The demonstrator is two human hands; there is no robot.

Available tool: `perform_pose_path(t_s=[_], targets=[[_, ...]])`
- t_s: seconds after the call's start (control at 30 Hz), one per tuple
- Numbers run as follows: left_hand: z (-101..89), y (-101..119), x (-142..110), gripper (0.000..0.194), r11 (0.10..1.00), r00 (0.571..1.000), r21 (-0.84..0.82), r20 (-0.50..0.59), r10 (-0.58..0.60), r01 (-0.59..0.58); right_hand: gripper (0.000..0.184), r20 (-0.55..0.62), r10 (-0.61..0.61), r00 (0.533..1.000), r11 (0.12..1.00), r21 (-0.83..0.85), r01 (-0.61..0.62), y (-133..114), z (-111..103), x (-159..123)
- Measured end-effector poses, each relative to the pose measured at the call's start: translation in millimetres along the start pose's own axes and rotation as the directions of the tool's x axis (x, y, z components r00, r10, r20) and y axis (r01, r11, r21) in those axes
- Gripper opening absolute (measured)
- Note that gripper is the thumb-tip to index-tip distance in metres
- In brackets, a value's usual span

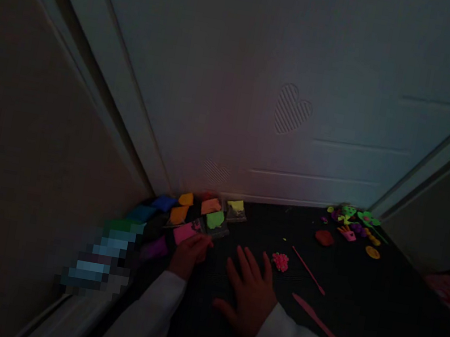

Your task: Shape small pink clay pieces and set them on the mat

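Note:
My left hand (190,253) is closed, thumb and fingers pressed together, at the near edge of a pink clay packet (183,233). Whatever it may be pinching is too small and dark to make out. Fingers spread, my right hand (250,295) is palm down low over the dark work surface (202,326). Just beyond its fingertips sits a bumpy pink clay cluster (280,262). To the right lie a thin pink modelling stick (308,270) and a pink plastic knife (320,322). A purple packet (155,249) is left of my left hand.
More clay packets, including green (215,220), yellow (236,207), orange (178,215) and blue (164,203), lie along the left back. A red lump (324,238), a yellow disc (372,252) and a green flower (368,218) are at right. A white panel (240,79) rises behind.

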State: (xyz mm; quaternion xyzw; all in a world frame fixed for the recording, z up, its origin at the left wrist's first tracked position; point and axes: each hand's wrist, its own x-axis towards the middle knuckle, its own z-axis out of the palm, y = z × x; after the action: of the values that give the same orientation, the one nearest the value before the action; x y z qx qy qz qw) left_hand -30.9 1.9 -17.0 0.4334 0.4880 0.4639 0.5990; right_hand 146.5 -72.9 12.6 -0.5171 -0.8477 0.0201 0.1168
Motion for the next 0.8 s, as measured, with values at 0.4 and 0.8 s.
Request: perform_pose_path(t_s=[0.4, 0.8], targets=[[4.8, 0.9, -1.9, 0.022, 0.999, 0.999, 0.004, 0.01, 0.049, -0.049, 0.032, -0.099, 0.107, 0.989, 0.993, 0.065, -0.101, -11.1, 3.9, 6.8], [10.8, 3.8, -5.4, 0.024, 0.997, 0.997, 0.015, 0.006, 0.076, -0.076, 0.016, -0.146, 0.108, 0.983, 0.989, 0.112, -0.092, -22.9, 11.1, 11.3]])
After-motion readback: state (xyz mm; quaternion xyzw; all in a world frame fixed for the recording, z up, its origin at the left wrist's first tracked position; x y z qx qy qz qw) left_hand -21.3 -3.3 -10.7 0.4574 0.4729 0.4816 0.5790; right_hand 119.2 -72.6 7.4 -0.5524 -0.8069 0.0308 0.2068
